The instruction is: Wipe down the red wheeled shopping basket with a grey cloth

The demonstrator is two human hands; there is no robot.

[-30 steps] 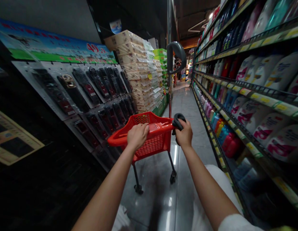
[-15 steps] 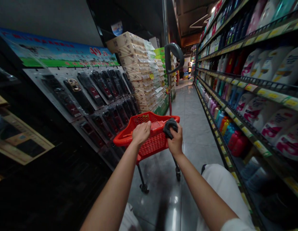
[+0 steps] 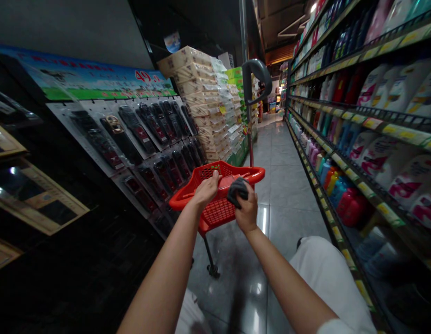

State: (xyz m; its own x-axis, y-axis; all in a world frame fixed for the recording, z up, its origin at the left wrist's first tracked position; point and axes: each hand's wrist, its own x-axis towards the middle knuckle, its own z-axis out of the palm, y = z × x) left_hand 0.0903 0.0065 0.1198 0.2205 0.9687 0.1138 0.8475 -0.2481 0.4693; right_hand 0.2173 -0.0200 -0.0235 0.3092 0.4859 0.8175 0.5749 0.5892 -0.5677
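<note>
In front of me stands a small red shopping trolley (image 3: 217,213), a plastic basket with mesh sides on dark legs with castors. My left hand (image 3: 205,190) is closed over the basket's near rim, thumb up; its other fingertips are partly hidden. A crumpled dark grey cloth (image 3: 237,191) is bunched in my right hand (image 3: 247,209), which holds it against the near side of the basket, just below the rim. Beyond the basket rises a grey pole with a looped grey handle (image 3: 262,81).
Shelves of bottles (image 3: 351,204) line the right side. On the left hang packaged belts (image 3: 128,134) on a display board, with stacked cartons (image 3: 198,102) behind them. A glossy tiled floor (image 3: 288,195) runs down the aisle between.
My right hand and the cloth have moved left and slightly down along the basket's near side. My left hand stays at the rim, its thumb now raised. The view has shifted slightly.
</note>
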